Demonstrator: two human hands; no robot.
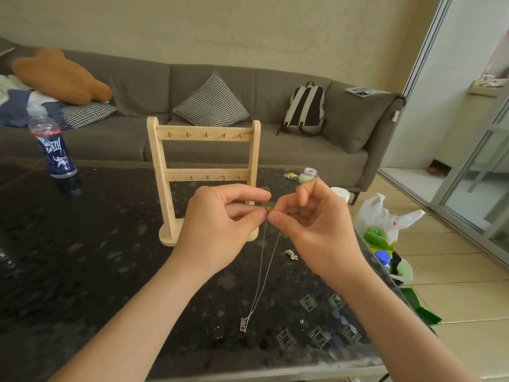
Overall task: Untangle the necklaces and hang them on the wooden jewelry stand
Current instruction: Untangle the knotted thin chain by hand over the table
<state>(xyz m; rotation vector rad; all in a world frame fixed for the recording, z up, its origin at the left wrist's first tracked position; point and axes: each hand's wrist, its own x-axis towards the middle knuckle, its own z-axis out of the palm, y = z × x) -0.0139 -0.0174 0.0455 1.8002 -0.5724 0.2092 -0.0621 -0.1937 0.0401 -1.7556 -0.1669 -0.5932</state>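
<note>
my left hand [220, 216] and right hand [308, 219] pinch the thin necklace [261, 271] at its clasp; it looks light, limp and snag-prone.

A long grey fabric sofa [275, 150] lines the plain beige wall [248, 31]; daylight enters through the sliding glass door [479, 172] over pale floor tiles [446, 260].

The stand [203, 172] is pale, matt, unpainted wood with small brass-coloured metal hooks. Before it, a thin silvery metal chain [261, 274] hangs over the glossy, dark, speckled surface [82, 257].
</note>
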